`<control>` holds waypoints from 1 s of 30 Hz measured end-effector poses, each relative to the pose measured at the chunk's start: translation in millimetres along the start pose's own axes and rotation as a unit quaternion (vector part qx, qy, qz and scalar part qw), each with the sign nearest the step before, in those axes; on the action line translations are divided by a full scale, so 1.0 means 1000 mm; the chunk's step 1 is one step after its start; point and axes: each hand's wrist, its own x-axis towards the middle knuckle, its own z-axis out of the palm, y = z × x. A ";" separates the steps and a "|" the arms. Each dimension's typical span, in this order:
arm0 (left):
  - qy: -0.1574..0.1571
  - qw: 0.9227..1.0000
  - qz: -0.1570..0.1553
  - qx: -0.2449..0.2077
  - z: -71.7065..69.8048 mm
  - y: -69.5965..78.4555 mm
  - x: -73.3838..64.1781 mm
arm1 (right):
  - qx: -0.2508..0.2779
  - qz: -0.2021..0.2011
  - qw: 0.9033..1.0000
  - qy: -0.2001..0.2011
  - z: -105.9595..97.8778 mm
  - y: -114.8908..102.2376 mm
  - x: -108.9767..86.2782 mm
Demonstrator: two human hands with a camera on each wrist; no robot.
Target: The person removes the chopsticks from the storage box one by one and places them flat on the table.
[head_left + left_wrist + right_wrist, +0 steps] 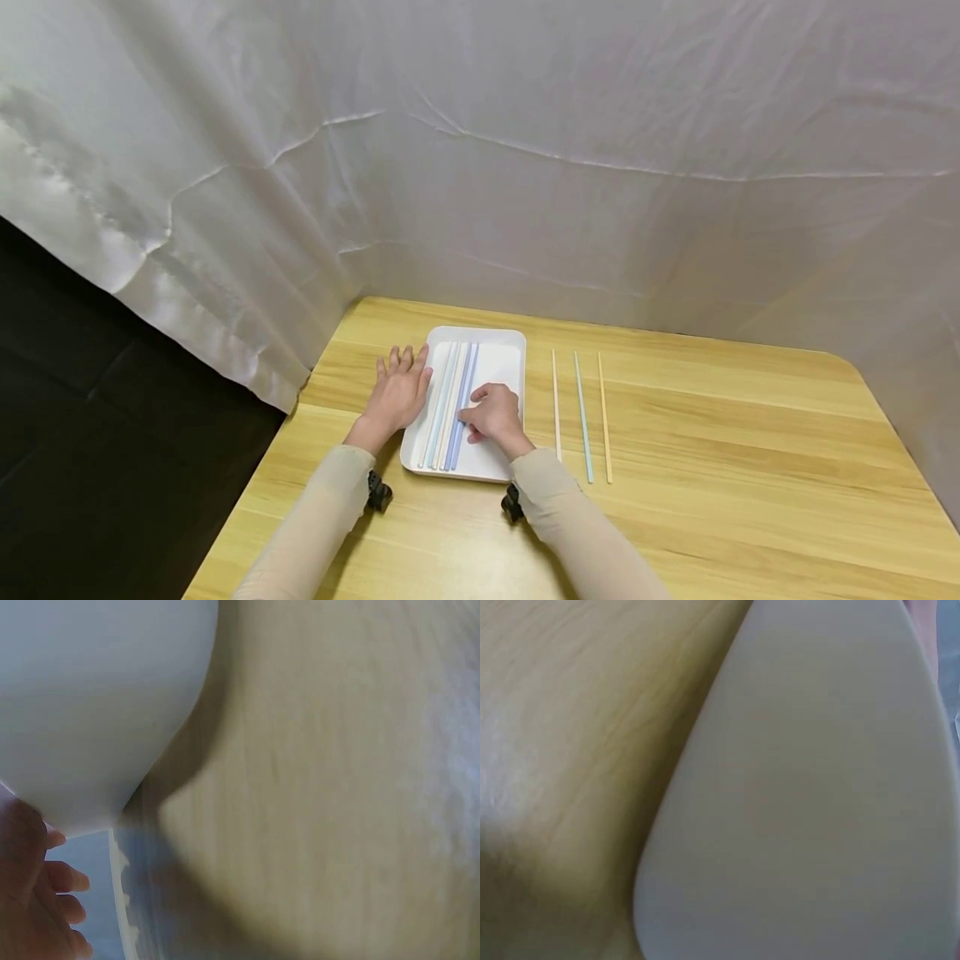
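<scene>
My left hand [401, 390] lies with its fingers spread against the left side of a white tray [501, 346]. Several chopsticks [442, 408] lie side by side lengthwise in the tray's left half, in light blue, white, cream and periwinkle blue. Over the tray's middle, my right hand [497, 415] reaches down with bent, loosely parted fingers. One fingertip meets the rightmost periwinkle chopstick [473, 367]; the underside of that contact is hidden. Fingers of the left hand show at the lower left of the left wrist view; the tray's outer wall [795, 787] fills much of the right wrist view.
Right of the tray, a pale chopstick [556, 392], a light blue chopstick [582, 412] and a yellow chopstick [604, 417] lie apart on the wooden table [750, 467]. A grey curtain [600, 233] hangs behind the table and round its left corner.
</scene>
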 end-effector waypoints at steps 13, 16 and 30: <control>0.004 1.000 0.000 -0.006 0.000 -0.001 0.000 | 0.004 -0.005 1.000 0.009 -0.003 0.000 -0.003; 0.002 1.000 0.000 -0.009 0.000 -0.001 0.000 | -0.008 -0.004 1.000 0.009 -0.003 0.000 -0.002; 0.004 1.000 -0.006 -0.008 -0.001 0.001 -0.001 | -0.040 0.004 0.999 0.012 -0.008 -0.003 -0.004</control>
